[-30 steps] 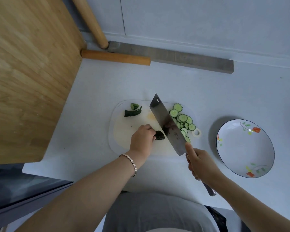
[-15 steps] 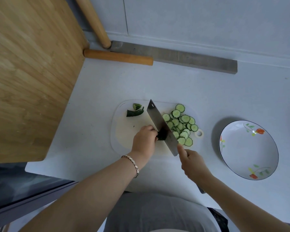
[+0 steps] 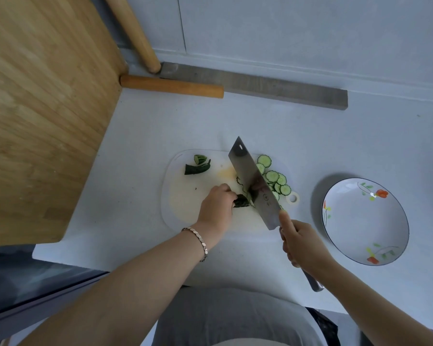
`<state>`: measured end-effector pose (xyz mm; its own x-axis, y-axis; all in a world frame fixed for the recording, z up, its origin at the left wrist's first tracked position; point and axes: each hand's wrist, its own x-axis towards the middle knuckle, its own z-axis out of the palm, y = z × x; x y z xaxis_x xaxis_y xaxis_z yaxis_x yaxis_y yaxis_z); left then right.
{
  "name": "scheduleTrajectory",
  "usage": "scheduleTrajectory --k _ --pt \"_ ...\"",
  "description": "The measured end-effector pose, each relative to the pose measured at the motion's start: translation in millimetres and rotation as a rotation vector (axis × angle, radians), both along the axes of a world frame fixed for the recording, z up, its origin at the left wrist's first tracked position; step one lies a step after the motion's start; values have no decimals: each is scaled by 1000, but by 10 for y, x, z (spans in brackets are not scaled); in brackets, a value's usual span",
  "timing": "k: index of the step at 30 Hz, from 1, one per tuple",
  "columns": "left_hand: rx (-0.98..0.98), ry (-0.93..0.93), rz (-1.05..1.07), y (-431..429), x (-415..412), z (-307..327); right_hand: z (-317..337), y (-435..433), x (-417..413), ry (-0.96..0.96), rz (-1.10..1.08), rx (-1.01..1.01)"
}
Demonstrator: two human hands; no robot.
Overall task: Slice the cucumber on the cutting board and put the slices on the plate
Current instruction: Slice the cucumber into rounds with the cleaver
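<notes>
— Fingers (image 3: pixel 229 193) of the left hand (image 3: pixel 216 207) are curling over the last dark stub of cucumber (image 3: pixel 241 202), pinning it to the cutting board (image 3: pixel 183 208). The right hand (image 3: pixel 301 242) is clenching the handle of the cleaver (image 3: pixel 254 183), with the forefinger (image 3: pixel 284 221) stretching up to the heel of the blade.

— And where are the cut pieces lying?

— The slices (image 3: pixel 273 176) are lying in a loose heap on the board's right end, on the far side of the blade. None are sitting on the plate (image 3: pixel 365 221) yet, which is waiting well apart to the right on the counter (image 3: pixel 310 136). Two trimmed ends (image 3: pixel 196 168) are lying at the board's far left corner.

— How should this cut be going?

— The blade is leaning, with its edge just beside the stub. I can't tell whether it is touching. I'm judging that little is left to hold, so the fingertips should be tucking back behind the knuckles. The blade should be coming down straight, not tilting toward the hand.

— Is any writing showing?

— A small round stamp (image 3: pixel 266 197) is showing low on the blade, too small to read. The plate is carrying only painted flowers.
</notes>
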<state>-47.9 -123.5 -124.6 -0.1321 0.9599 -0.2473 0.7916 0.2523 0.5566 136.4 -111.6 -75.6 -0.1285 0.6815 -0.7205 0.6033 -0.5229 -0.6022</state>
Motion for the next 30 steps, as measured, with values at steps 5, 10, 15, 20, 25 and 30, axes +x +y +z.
scheduleTrajectory --k 5,10,15,20,25,30 --pt "4 14 -29 -21 -14 -4 21 -5 -26 -45 99 50" --pt "-11 27 -39 3 -15 -13 7 6 -24 -88 136 68" --pt "-37 55 -41 52 -23 -9 3 -3 4 -91 136 68" --pt "-22 69 -57 42 -22 -11 2 4 -5 -110 157 71" --pt "-26 72 -66 55 -19 -22 -7 12 65 -134 207 50" --pt "-24 67 -79 60 -27 -23 -65 -10 25 -106 118 -32"
